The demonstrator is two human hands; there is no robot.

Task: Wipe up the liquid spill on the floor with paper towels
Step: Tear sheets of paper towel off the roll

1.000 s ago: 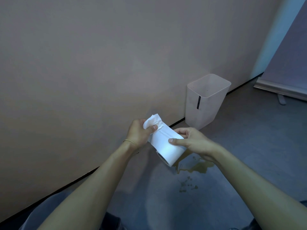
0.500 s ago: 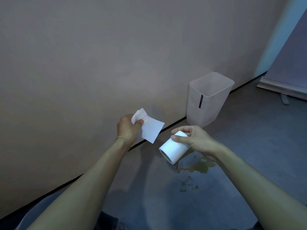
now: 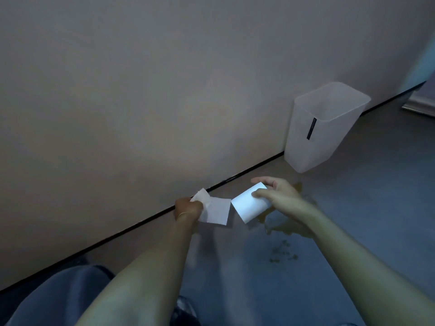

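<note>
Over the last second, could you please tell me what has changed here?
The left hand tore a sheet off the roll and drew it leftward, still gripping it. The right hand kept hold of the roll. The spill and bin stayed put.

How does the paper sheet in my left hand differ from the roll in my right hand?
The sheet is a single thin, flat piece, bunched where the left hand grips it; the roll is a tightly wound cylinder held by the right hand. The sheet hangs over bare floor near the wall; the roll hangs at the edge of the spill. Both are white paper.
</note>
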